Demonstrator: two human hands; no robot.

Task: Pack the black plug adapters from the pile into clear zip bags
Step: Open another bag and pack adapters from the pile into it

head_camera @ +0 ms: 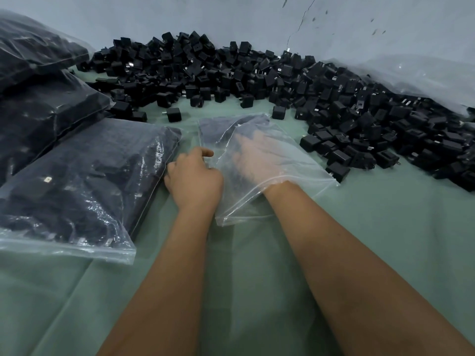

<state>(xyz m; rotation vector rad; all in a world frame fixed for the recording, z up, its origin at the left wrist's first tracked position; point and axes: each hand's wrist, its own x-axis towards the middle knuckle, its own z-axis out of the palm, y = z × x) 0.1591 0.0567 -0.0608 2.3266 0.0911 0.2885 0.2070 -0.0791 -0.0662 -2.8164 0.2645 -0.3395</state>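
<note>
Open bag (277, 160) lies flat on green cloth (257, 291), just in front of the pile (257, 75). Right hand (253, 156) is inside the bag to the wrist, fingers spread; whether it holds an adapter cannot be told through the plastic. Left hand (194, 179) pinches the bag's left edge, fingers curled. Dark adapters show at the bag's far end. Filled bags (84, 181) lie left of it.

Cracked pale wall (359, 27) behind green cloth (257, 278).
</note>
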